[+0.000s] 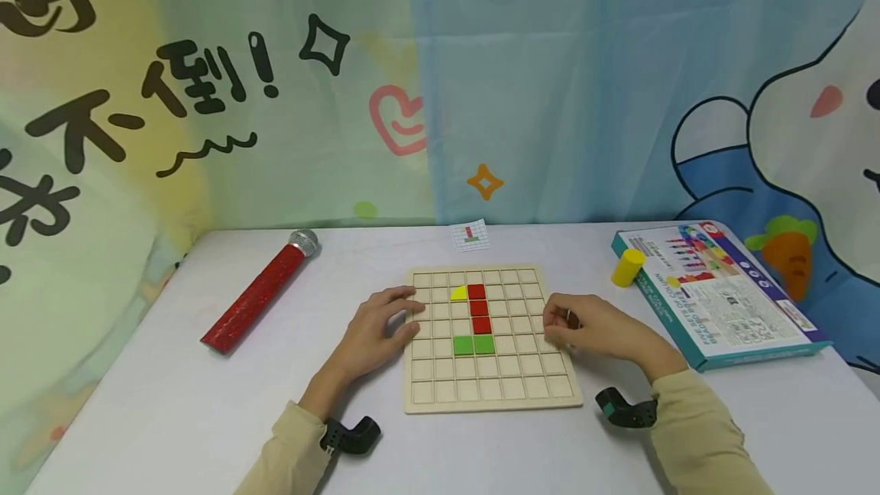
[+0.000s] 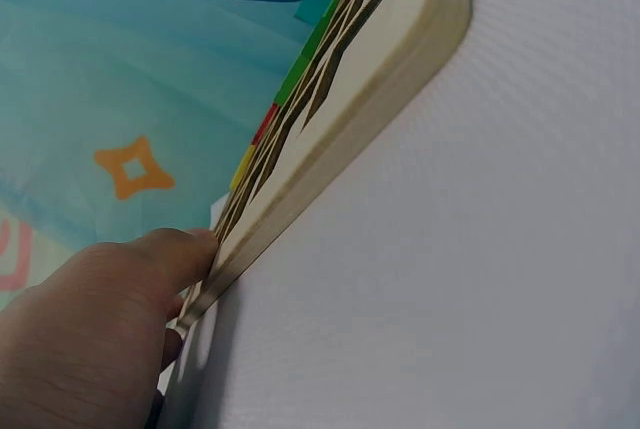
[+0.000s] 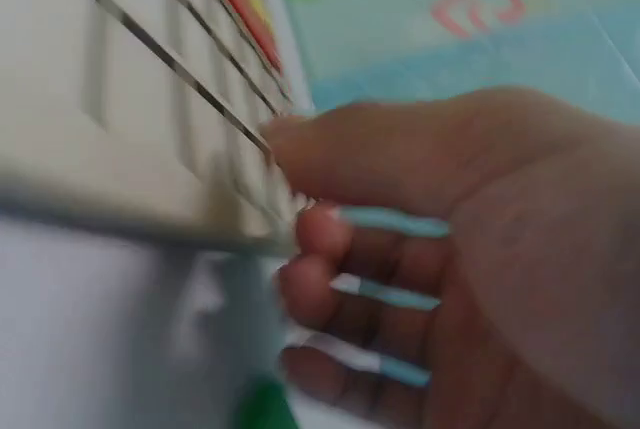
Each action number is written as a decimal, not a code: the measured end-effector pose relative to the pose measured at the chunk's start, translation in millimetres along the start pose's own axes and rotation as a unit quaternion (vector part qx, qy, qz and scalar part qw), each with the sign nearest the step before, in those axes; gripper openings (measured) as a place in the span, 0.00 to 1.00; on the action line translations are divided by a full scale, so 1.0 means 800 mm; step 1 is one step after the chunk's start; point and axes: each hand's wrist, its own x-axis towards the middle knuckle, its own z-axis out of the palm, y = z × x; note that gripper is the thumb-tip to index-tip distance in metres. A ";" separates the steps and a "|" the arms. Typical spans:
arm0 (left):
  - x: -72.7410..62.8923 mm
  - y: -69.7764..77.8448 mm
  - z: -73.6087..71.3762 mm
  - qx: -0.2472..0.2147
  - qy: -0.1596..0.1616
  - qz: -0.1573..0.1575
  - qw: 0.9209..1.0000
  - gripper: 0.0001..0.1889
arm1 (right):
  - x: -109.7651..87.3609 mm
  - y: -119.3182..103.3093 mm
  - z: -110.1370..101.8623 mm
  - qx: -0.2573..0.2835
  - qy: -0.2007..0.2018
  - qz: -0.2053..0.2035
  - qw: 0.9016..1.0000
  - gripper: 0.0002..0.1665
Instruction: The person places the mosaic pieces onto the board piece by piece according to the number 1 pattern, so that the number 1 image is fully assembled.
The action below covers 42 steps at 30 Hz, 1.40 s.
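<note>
A pale wooden grid board (image 1: 440, 392) lies flat on the white table. Seated in its squares are three red tiles (image 1: 479, 308), two green square tiles (image 1: 464, 345) and a yellow quarter-shaped tile (image 1: 458, 293). My left hand (image 1: 374, 331) rests at the board's left edge, thumb and fingers spread apart, fingertips touching it; the left wrist view has the thumb over the rim. On the opposite side, my right hand (image 1: 584, 327) pinches the right edge. Seen from the right wrist, the thumb (image 3: 350, 154) lies on top and the fingers curl by the rim.
A small pattern card (image 1: 470, 235) lies behind the board. To the left is a red microphone (image 1: 261, 296) with a silver head. At right lies a game box (image 1: 722, 296), with a yellow cylinder (image 1: 628, 267) at its left edge. A printed curtain (image 1: 550, 98) hangs behind the table.
</note>
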 end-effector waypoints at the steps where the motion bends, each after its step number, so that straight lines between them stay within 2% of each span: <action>1: -0.001 -0.001 -0.001 0.001 0.003 0.000 1.000 0.14 | -0.002 0.004 -0.006 0.001 -0.005 0.010 1.000 0.06; 8: 0.001 -0.003 0.001 0.000 -0.008 0.003 1.000 0.14 | -0.027 0.036 -0.037 -0.011 -0.019 0.084 0.996 0.14; 11: 0.001 -0.002 0.003 0.000 -0.009 0.001 1.000 0.14 | -0.034 0.046 -0.040 -0.006 -0.033 0.096 0.995 0.17; 14: 0.000 -0.001 0.003 0.001 -0.007 -0.001 1.000 0.14 | -0.034 0.048 -0.037 -0.006 -0.038 0.095 0.995 0.17; 20: -0.001 -0.001 0.002 -0.002 -0.005 -0.004 1.000 0.14 | -0.026 0.040 -0.029 -0.021 -0.018 0.103 0.994 0.17; 26: -0.001 -0.001 0.002 -0.002 -0.006 -0.003 1.000 0.14 | -0.026 0.042 -0.031 0.006 -0.030 0.094 0.995 0.23; 33: 0.000 0.001 0.001 -0.004 -0.003 -0.002 1.000 0.14 | -0.021 0.044 -0.028 0.005 -0.015 0.084 0.996 0.18; 42: 0.000 0.001 0.000 -0.002 -0.003 0.001 1.000 0.14 | -0.016 0.041 -0.022 -0.003 0.008 0.071 0.997 0.18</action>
